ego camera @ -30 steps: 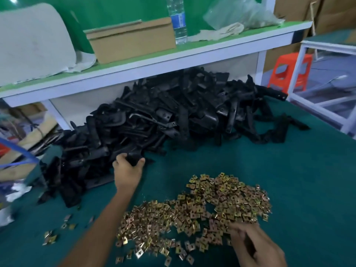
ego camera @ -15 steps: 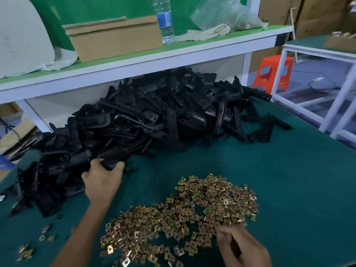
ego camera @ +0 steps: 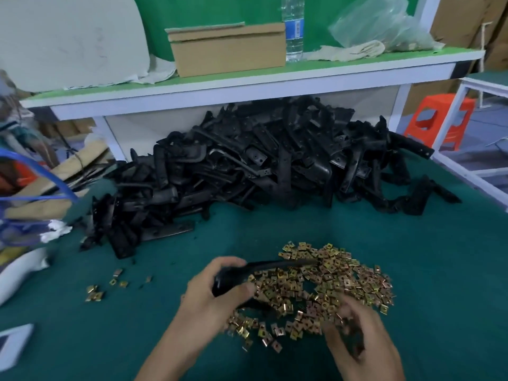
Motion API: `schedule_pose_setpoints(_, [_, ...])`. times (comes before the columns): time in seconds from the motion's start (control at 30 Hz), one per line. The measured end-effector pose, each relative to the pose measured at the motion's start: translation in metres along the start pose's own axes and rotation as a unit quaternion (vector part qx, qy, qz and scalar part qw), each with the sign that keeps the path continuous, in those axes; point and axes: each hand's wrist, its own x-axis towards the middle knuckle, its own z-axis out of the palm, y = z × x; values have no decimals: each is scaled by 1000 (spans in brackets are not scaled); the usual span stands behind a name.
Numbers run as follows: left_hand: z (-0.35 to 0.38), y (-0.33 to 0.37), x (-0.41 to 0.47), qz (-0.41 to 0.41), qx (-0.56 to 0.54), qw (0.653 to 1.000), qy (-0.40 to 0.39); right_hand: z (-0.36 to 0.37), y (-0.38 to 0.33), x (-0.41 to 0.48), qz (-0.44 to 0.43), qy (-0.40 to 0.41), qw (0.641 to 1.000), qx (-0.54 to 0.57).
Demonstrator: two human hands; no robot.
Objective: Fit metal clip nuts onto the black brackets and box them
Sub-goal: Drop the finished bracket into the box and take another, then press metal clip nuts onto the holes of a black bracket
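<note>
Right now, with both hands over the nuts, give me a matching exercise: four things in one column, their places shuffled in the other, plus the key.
Things:
1. cardboard box
2. bracket pile
3. single bracket
4. orange stool

Places:
A. gripped by the left hand, above the clip nuts
B. beyond the right edge of the table
C. on the green shelf, beside the water bottle
D. heaped on the table under the shelf

Pairs: 1-C, 2-D, 3-A, 4-B
</note>
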Motion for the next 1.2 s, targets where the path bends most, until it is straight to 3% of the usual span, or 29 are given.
schedule_pose_setpoints(0.07, [12,0,-11,-19,-11,998,-54,-4,-3,6,-24,-16,1000,10])
schedule_pose_setpoints(0.23, [33,-7,-19,-73,13,990,-119,-4,-15,15,-135,-30,976,-169])
schedule_pose_setpoints(0.4, [29,-14,-16,-109,-31,986,-125,-5,-8,19,-49,-189,964,-182])
schedule_pose_setpoints(0.53, [17,-24,-8,-32,76,991,-109,8,1,-1,-84,-86,988,-98])
schedule_pose_setpoints(0.6, [12,-35,2,46,142,988,-40,11,2,-7,-59,-45,996,-58])
schedule_pose_setpoints(0.7, [3,-54,20,162,348,920,81,11,0,-7,-5,-6,999,-34])
schedule_pose_setpoints(0.83, [1,-72,31,129,491,861,23,9,3,-6,43,-12,999,-26])
schedule_pose_setpoints(1.07, [8,-73,36,194,478,853,79,7,6,-7,57,-42,997,-32])
schedule_pose_setpoints(1.2, [10,-70,36,200,483,850,70,5,6,-7,56,-45,997,-23])
